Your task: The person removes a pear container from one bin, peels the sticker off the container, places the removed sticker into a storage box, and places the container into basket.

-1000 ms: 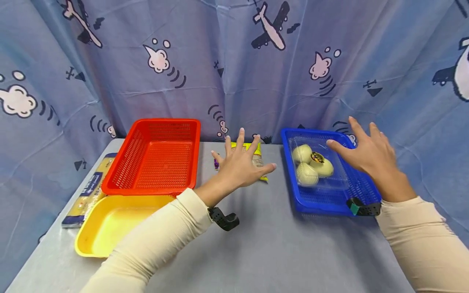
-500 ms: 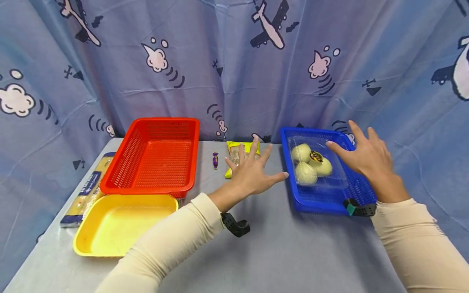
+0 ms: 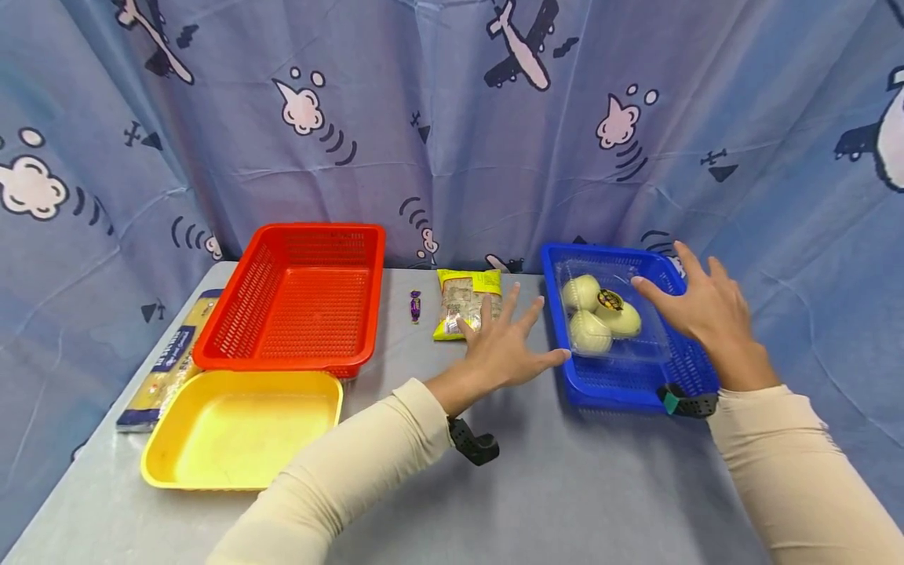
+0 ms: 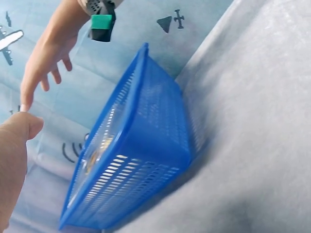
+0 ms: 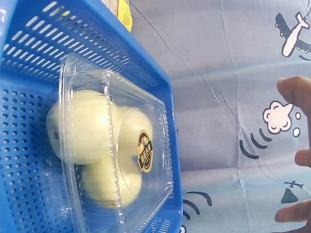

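In the head view my left hand [image 3: 497,349], fingers spread and holding nothing, is over the table between a yellow snack bag [image 3: 462,302] and the blue basket [image 3: 575,384]. Its thumb tip overlaps the basket's left rim in this view. My right hand [image 3: 709,314] hovers above the basket's right side, fingers apart, with nothing in its grasp. Inside the basket lies a clear plastic clamshell box [image 5: 163,160] with several pale, round fruits or vegetables [image 5: 80,126] and a dark round sticker [image 5: 145,151] on its lid. The left wrist view shows the blue basket's outer wall [image 4: 150,141] from the side.
A red basket [image 3: 321,363] stands at the back left, a yellow bin [image 3: 243,480] in front of it. Along the table's left edge lies a flat gold-and-blue package [image 3: 165,361]. A small purple-wrapped candy [image 3: 415,307] sits left of the snack bag. A patterned curtain [image 3: 353,94] hangs behind.
My left hand has moved right and slightly toward me, from over the snack bag to near the blue basket, uncovering the candy and most of the bag. The right hand has shifted slightly down.
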`<state>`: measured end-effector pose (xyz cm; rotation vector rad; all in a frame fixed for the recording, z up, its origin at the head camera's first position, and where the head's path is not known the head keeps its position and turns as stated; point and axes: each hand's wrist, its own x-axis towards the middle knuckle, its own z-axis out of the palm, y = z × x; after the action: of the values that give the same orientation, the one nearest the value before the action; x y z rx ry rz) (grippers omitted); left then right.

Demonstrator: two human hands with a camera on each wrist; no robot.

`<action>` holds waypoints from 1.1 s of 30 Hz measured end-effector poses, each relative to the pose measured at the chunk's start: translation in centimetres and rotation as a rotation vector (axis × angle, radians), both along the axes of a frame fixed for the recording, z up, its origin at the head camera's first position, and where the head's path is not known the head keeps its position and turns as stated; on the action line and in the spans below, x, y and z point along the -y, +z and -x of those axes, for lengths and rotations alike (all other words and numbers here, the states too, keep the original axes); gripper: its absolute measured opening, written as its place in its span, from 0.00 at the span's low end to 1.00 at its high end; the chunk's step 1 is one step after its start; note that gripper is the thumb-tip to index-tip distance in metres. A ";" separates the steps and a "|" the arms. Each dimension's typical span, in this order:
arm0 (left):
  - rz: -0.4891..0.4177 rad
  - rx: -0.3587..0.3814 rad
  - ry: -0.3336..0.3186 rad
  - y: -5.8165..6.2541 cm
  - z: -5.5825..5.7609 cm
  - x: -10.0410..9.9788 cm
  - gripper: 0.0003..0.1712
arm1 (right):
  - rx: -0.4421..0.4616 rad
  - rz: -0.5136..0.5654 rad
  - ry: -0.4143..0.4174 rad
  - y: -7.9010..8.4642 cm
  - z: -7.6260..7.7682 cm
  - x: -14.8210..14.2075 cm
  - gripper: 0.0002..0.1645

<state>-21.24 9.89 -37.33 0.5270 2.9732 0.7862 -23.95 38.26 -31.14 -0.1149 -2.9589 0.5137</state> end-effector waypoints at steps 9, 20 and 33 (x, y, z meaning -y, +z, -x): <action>0.034 0.003 -0.034 -1.5 -0.2 -1.4 0.51 | 0.007 0.024 -0.004 -0.8 0.3 0.0 0.59; 0.053 -0.003 -0.071 -2.9 -0.4 -3.1 0.50 | 0.022 0.038 -0.005 -2.2 0.5 -0.7 0.59; 0.026 -0.034 -0.134 -4.2 -0.4 -4.7 0.46 | 0.088 0.071 -0.040 -3.6 1.2 -1.8 0.63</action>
<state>-20.79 14.60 -41.56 0.7356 2.9358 0.7330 -25.14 40.10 -34.78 -0.2089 -3.0172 0.6247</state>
